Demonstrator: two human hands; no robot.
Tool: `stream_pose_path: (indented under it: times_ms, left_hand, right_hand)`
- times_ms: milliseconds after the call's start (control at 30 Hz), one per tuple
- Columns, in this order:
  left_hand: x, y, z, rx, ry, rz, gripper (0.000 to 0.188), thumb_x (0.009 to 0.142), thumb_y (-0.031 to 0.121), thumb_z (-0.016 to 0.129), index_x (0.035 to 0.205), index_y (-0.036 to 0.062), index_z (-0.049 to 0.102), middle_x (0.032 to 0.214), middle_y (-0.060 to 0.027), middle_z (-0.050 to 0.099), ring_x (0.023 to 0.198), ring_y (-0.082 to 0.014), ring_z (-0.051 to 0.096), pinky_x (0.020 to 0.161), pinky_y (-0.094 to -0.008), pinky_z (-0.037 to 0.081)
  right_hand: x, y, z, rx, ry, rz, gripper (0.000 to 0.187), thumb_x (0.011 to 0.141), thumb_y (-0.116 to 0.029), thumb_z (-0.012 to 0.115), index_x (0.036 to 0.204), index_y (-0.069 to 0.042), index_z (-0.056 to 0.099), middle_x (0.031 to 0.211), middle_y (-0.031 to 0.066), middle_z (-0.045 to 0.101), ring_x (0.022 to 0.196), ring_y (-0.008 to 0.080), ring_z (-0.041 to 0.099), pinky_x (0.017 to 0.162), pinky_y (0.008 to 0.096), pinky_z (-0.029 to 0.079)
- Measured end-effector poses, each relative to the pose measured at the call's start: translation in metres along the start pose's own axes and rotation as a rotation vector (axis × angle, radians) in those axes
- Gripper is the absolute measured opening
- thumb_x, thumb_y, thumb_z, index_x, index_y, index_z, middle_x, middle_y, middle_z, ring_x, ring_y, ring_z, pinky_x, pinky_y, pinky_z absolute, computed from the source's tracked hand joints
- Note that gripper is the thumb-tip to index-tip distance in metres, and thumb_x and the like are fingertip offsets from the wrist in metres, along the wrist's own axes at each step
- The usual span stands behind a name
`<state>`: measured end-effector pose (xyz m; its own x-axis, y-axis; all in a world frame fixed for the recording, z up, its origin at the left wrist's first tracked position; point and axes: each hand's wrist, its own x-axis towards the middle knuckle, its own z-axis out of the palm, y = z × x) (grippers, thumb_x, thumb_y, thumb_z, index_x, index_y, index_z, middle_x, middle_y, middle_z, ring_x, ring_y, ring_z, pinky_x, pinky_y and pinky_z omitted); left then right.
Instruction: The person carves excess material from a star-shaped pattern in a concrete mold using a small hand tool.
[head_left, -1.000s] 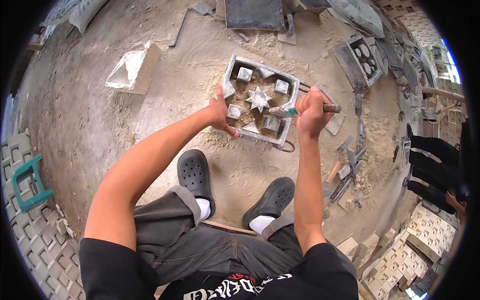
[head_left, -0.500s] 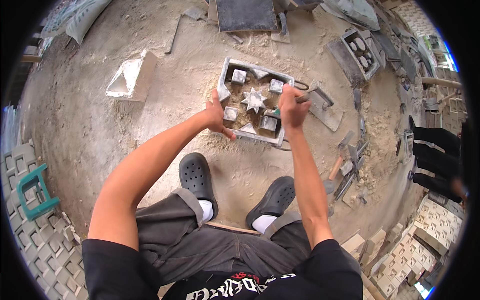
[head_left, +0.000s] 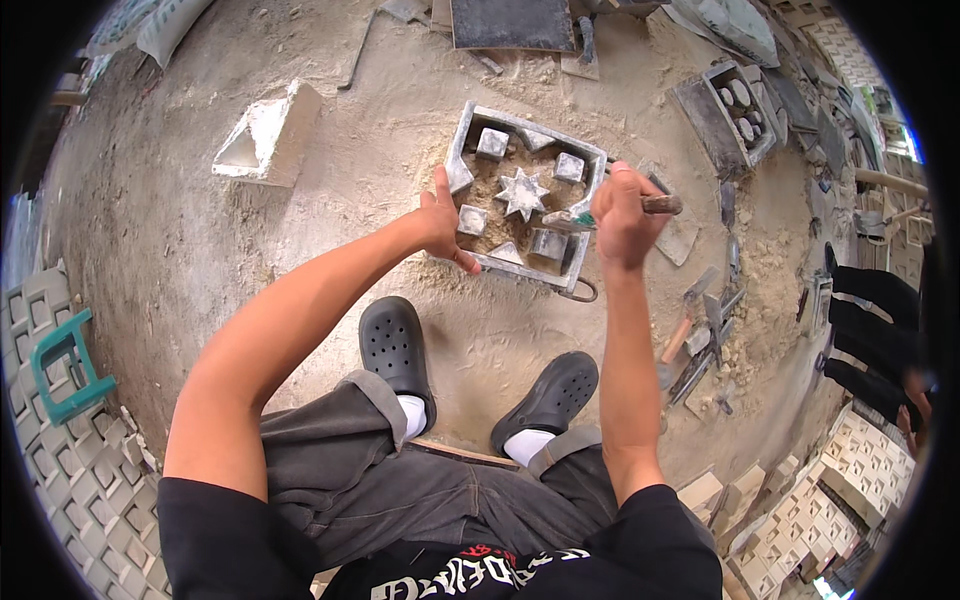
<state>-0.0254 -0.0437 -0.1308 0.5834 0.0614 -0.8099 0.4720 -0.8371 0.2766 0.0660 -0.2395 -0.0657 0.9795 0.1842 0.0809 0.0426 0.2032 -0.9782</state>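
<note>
A grey rectangular mould (head_left: 574, 141) lies on the dusty ground in front of me. Inside it stand an eight-pointed star (head_left: 523, 194), several square blocks and triangular pieces at the walls, with sandy powder between them. My left hand (head_left: 440, 225) braces the mould's near left corner, fingers spread along the left wall and thumb along the near wall. In my closed right hand (head_left: 627, 218) is a brush (head_left: 661, 205) with a worn handle. Its green-tinted head (head_left: 570, 220) points left into the mould, between the star and the near right block. The bristle tips are hard to make out.
A white hollow block (head_left: 268, 140) stands at the left. Hand tools, including a wooden-handled trowel (head_left: 677, 340), lie at the right beside loose powder. Another mould (head_left: 738, 115) sits far right. A green stool (head_left: 70, 368) stands far left; a person's dark-clothed legs (head_left: 875, 325) show at right.
My right hand has swung the brush so its handle now points further right and its head lies flatter in the mould. The left hand keeps its place on the corner. The whole view has shifted slightly.
</note>
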Motion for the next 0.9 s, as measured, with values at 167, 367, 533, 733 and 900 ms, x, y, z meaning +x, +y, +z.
stream_pose_path:
  times_ms: [167,367,533,733,900]
  left_hand:
    - [0.003,0.001,0.0,0.056,-0.024,0.013,0.166,0.041,0.066,0.084,0.128,-0.0132,-0.034,0.133,-0.0443,0.021,0.126,-0.0477,0.035,0.109,-0.0366,0.029]
    - [-0.002,0.008,-0.004,0.015,-0.043,-0.041,0.166,0.04,0.062,0.086,0.129,-0.0098,-0.035,0.136,-0.0408,0.022,0.128,-0.0459,0.033,0.11,-0.0367,0.027]
    - [0.003,0.0,0.0,0.05,-0.028,-0.021,0.166,0.04,0.063,0.085,0.13,-0.009,-0.035,0.137,-0.0402,0.021,0.13,-0.0456,0.031,0.112,-0.0366,0.024]
    - [-0.003,0.006,-0.003,-0.007,-0.024,-0.005,0.167,0.039,0.063,0.085,0.13,-0.0093,-0.035,0.138,-0.041,0.02,0.13,-0.0459,0.03,0.111,-0.0365,0.025]
    - [0.004,0.001,-0.001,0.002,0.038,-0.029,0.167,0.039,0.058,0.088,0.13,-0.0038,-0.037,0.14,-0.0384,0.018,0.129,-0.0445,0.033,0.11,-0.0359,0.028]
  right_hand:
    - [-0.006,0.03,-0.009,-0.038,0.018,0.117,0.031,0.088,-0.012,0.056,0.057,-0.005,0.052,0.052,-0.0032,0.047,0.046,0.0035,0.041,0.042,0.0221,0.028]
    - [-0.007,-0.008,-0.009,0.023,0.262,-0.089,0.032,0.089,-0.014,0.054,0.058,-0.007,0.052,0.051,-0.0036,0.045,0.046,0.004,0.039,0.042,0.0233,0.027]
    - [-0.008,0.023,0.003,-0.205,0.261,-0.034,0.039,0.09,-0.013,0.052,0.055,-0.004,0.039,0.052,-0.006,0.037,0.051,0.0034,0.033,0.046,0.0247,0.024]
    - [-0.011,0.008,-0.001,-0.239,0.381,-0.128,0.039,0.092,-0.015,0.05,0.056,-0.004,0.039,0.05,-0.0041,0.037,0.051,0.0052,0.035,0.046,0.0256,0.027]
    - [-0.016,0.021,-0.005,-0.053,0.053,-0.172,0.034,0.089,-0.015,0.056,0.059,-0.005,0.044,0.054,-0.0029,0.043,0.052,0.0048,0.038,0.047,0.0263,0.031]
